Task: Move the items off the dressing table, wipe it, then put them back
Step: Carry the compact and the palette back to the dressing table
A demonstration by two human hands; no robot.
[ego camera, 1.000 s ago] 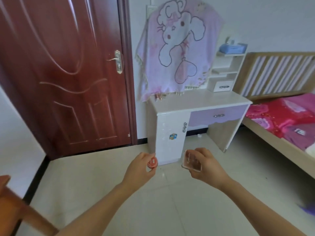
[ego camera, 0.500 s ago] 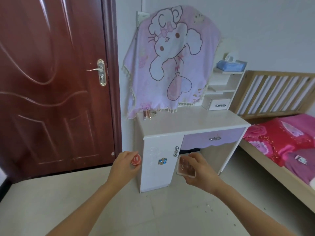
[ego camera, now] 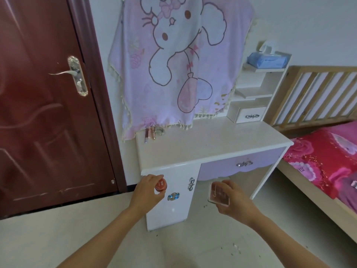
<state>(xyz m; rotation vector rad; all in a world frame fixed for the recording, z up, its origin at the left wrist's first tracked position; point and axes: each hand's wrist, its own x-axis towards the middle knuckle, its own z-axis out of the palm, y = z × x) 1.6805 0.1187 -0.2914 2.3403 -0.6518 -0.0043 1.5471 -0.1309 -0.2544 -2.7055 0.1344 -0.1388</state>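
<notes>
The white dressing table (ego camera: 208, 146) with a purple drawer stands against the wall ahead. My left hand (ego camera: 146, 190) holds a small round red jar (ego camera: 160, 185) in front of the table's left cabinet, just below the top's edge. My right hand (ego camera: 231, 198) grips a flat clear rectangular case with a pink inside (ego camera: 219, 194), held below the drawer. At the back left of the tabletop lie thin cosmetic pencils (ego camera: 149, 134), partly under a hanging pink cartoon cloth (ego camera: 179, 60) that covers the mirror.
A dark red door (ego camera: 48, 97) is shut at the left. The table's side shelves carry a blue tissue pack (ego camera: 267, 60) and a small drawer (ego camera: 249, 115). A bed with red floral bedding (ego camera: 324, 157) stands at the right. Pale tiled floor lies below.
The view has closed in on the dressing table. Both hands have come forward with the jar and the case, from mid-floor to just in front of the table's front edge.
</notes>
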